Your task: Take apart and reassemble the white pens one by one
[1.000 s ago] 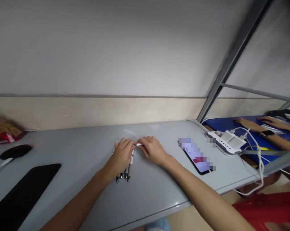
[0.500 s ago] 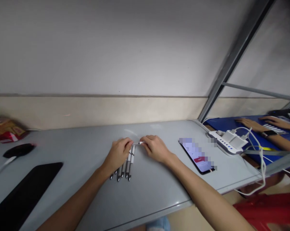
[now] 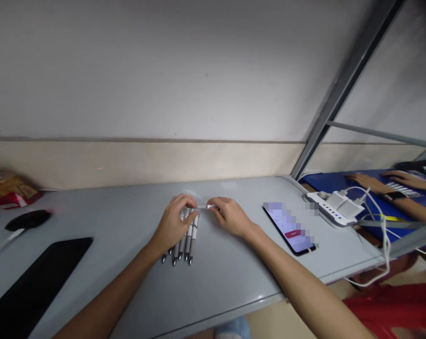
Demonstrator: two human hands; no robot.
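Several grey-and-white pens [image 3: 185, 245] lie side by side on the grey table [image 3: 216, 282], tips toward me. My left hand [image 3: 173, 223] rests curled over their upper ends, fingers closed on them. My right hand [image 3: 230, 215] is just to the right, thumb and fingers pinched on a small white piece [image 3: 208, 206] that sticks out toward my left hand. What that piece is I cannot tell.
A lit phone [image 3: 289, 228] lies right of my hands. A white power strip [image 3: 334, 207] with chargers and cables sits at the table's right end. Another person's hands [image 3: 364, 181] rest on a blue table. At left: a black mouse [image 3: 27, 219], a black pad [image 3: 32, 287], a snack packet [image 3: 8, 190].
The pens have fanned out a little under my left hand. My right hand has drawn slightly to the right with the small white piece, opening a gap between the hands.
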